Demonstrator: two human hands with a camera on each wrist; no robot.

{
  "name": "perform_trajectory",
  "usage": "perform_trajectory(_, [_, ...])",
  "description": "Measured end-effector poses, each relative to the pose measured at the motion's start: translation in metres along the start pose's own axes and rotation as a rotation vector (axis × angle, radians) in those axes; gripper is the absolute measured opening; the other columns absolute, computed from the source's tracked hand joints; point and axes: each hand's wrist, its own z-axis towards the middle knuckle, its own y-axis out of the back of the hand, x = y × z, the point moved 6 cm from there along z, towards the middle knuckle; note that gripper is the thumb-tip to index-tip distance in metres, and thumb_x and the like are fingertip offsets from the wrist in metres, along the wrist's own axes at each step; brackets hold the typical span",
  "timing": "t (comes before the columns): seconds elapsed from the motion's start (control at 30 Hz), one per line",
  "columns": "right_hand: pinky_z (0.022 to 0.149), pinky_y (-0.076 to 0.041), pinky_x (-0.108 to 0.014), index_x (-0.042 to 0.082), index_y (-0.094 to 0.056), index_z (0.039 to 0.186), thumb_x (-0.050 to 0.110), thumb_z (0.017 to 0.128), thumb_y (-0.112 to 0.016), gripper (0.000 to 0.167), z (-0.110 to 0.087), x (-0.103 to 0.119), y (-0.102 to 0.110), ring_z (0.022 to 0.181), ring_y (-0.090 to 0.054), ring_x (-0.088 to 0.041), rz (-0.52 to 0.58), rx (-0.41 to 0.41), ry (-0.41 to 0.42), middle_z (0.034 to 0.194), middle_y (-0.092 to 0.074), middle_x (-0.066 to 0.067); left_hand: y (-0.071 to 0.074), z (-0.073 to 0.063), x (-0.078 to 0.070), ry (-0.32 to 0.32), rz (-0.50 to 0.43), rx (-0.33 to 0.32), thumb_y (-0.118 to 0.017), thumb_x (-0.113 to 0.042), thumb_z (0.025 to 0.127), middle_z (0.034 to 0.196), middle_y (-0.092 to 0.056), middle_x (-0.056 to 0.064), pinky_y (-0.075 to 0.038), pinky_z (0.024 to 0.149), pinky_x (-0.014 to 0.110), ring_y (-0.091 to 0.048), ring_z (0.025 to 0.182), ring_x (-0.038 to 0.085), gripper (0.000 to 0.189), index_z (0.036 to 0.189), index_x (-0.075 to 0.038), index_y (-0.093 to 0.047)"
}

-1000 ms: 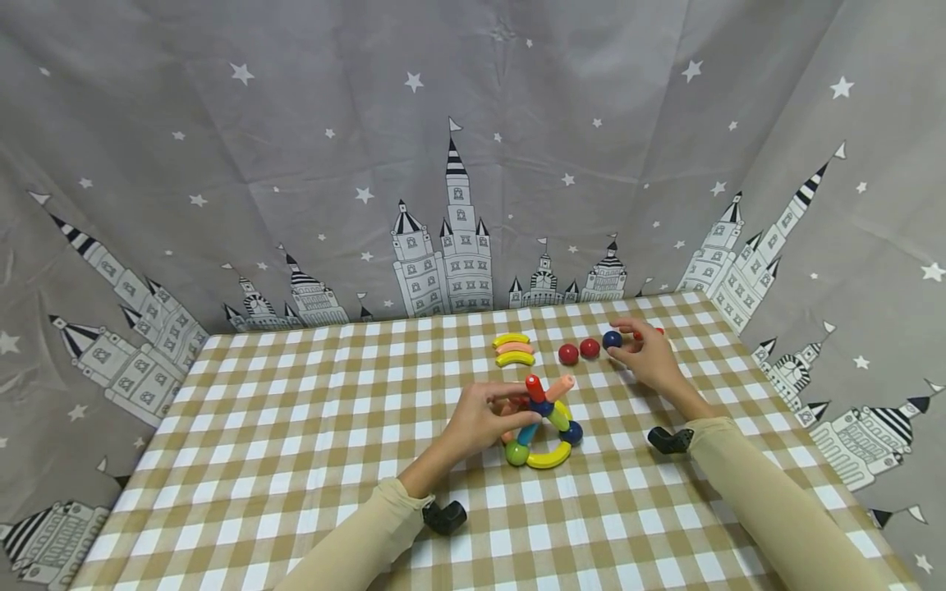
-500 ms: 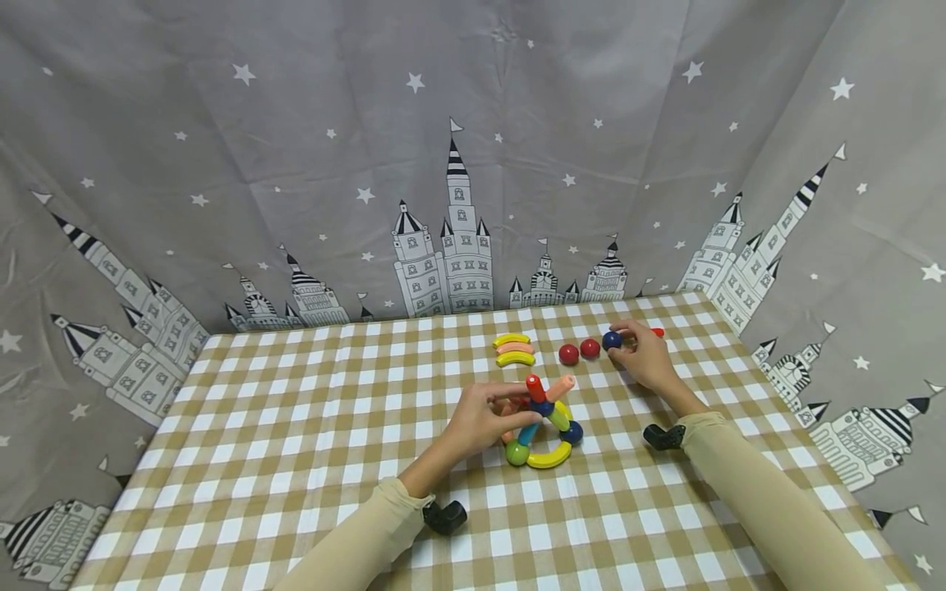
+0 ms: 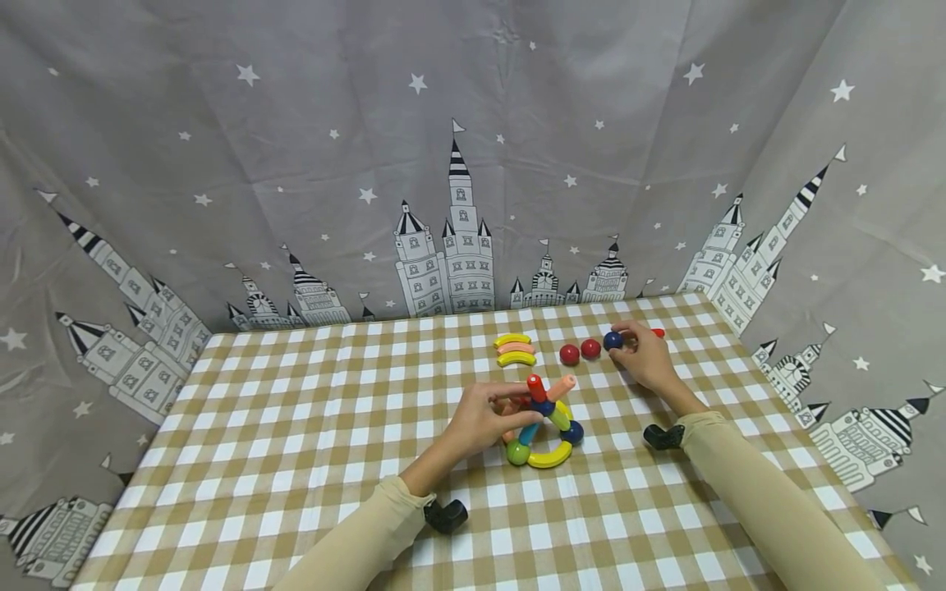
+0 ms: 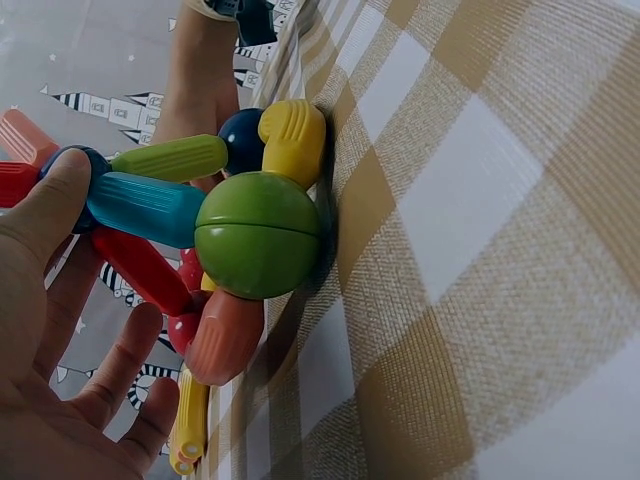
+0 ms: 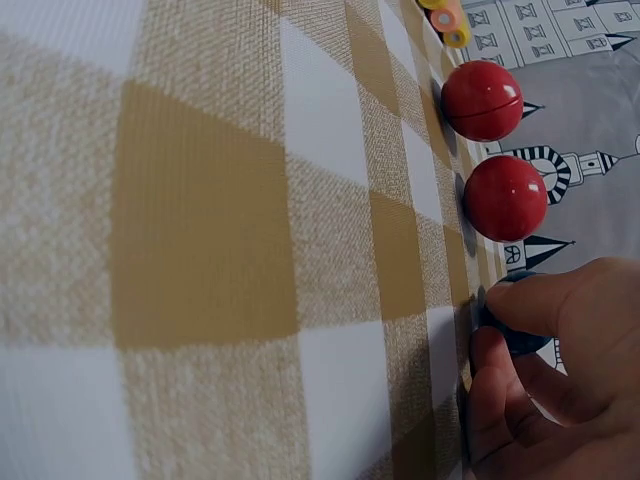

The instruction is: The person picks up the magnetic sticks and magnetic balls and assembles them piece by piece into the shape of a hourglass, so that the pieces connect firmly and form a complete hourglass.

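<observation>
My left hand point(image 3: 476, 420) pinches the dark blue ball point(image 3: 544, 407) on top of a magnetic ball-and-stick frame. From that ball a red stick point(image 3: 535, 387) and a peach stick point(image 3: 562, 388) point upward. Blue point(image 4: 145, 208), lime point(image 4: 172, 158) and red point(image 4: 142, 270) sticks slope down to a base of balls and curved sticks, including a green ball point(image 4: 258, 235) and a yellow curved stick point(image 3: 550, 456). Farther back on the right, my right hand point(image 3: 648, 359) pinches a loose dark blue ball point(image 3: 613, 340), which its fingers partly cover in the right wrist view.
Two red balls, one nearer point(image 3: 569, 355) and one beside it point(image 3: 590, 349), lie left of my right hand. Yellow point(image 3: 516, 359) and peach point(image 3: 515, 348) curved sticks lie behind the frame. A red piece point(image 3: 658, 332) peeks out past the right hand. The checked tablecloth point(image 3: 281, 443) reaches the grey curtain.
My right hand has shifted slightly left and its fingers have come together on the loose blue ball, covering more of the red piece. My left hand and the frame stay put.
</observation>
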Motion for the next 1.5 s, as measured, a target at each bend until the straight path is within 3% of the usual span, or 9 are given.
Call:
perform_trajectory(0.2, [0.085,-0.051,-0.048,-0.002,-0.059,0.130,0.004,0.092,-0.073,0.041,-0.002,0.000,0.002,0.093,-0.066,-0.037,0.015,0.033,-0.002,0.123,-0.065,-0.030,-0.001,0.001,0.001,0.004,0.000,0.004,-0.085,-0.024,0.086,0.097,-0.077,-0.007,-0.053,0.065,0.029,-0.066,0.079,0.019,0.034,0.118,-0.016,-0.078])
perform_trajectory(0.37, [0.086,-0.053,-0.050,-0.001,-0.060,0.131,0.007,0.093,-0.073,0.041,-0.006,0.002,0.007,0.097,-0.067,-0.038,0.009,0.086,0.007,0.128,-0.065,-0.027,-0.001,0.001,-0.001,-0.004,-0.004,-0.003,-0.085,-0.020,0.086,0.097,-0.078,0.001,-0.053,0.065,0.029,-0.065,0.078,0.023,0.034,0.118,-0.012,-0.078])
perform_trajectory(0.5, [0.073,-0.056,-0.038,-0.002,-0.062,0.128,0.006,0.092,-0.074,0.039,-0.013,0.005,0.013,0.089,-0.069,-0.033,0.015,0.108,0.051,0.125,-0.066,-0.027,-0.002,0.000,-0.002,-0.003,-0.013,-0.013,-0.086,-0.017,0.085,0.097,-0.078,0.005,-0.052,0.067,0.031,-0.066,0.080,0.023,0.035,0.118,-0.010,-0.078])
perform_trajectory(0.63, [0.067,-0.054,-0.027,-0.003,-0.063,0.127,0.005,0.091,-0.076,0.038,-0.021,0.012,0.020,0.086,-0.069,-0.028,0.049,0.136,0.075,0.122,-0.067,-0.025,-0.002,0.001,0.002,-0.007,0.008,-0.005,-0.086,-0.020,0.085,0.096,-0.078,0.000,-0.053,0.069,0.031,-0.065,0.081,0.016,0.034,0.118,-0.014,-0.078])
perform_trajectory(1.0, [0.067,-0.055,-0.026,0.000,-0.063,0.128,0.010,0.093,-0.076,0.038,-0.043,0.051,0.041,0.085,-0.070,-0.023,0.132,0.179,0.141,0.122,-0.067,-0.023,-0.002,0.000,0.002,-0.016,0.015,0.003,-0.085,-0.021,0.086,0.093,-0.077,-0.003,-0.048,0.063,0.028,-0.062,0.075,0.022,0.032,0.117,-0.015,-0.079])
perform_trajectory(1.5, [0.073,-0.059,-0.031,0.010,-0.064,0.130,0.020,0.094,-0.078,0.040,-0.079,0.122,0.051,0.091,-0.070,-0.021,0.314,0.253,0.226,0.125,-0.066,-0.006,0.000,0.000,0.001,-0.009,-0.011,-0.015,-0.086,-0.022,0.086,0.098,-0.078,0.001,-0.049,0.061,0.026,-0.064,0.074,0.023,0.035,0.119,-0.013,-0.078])
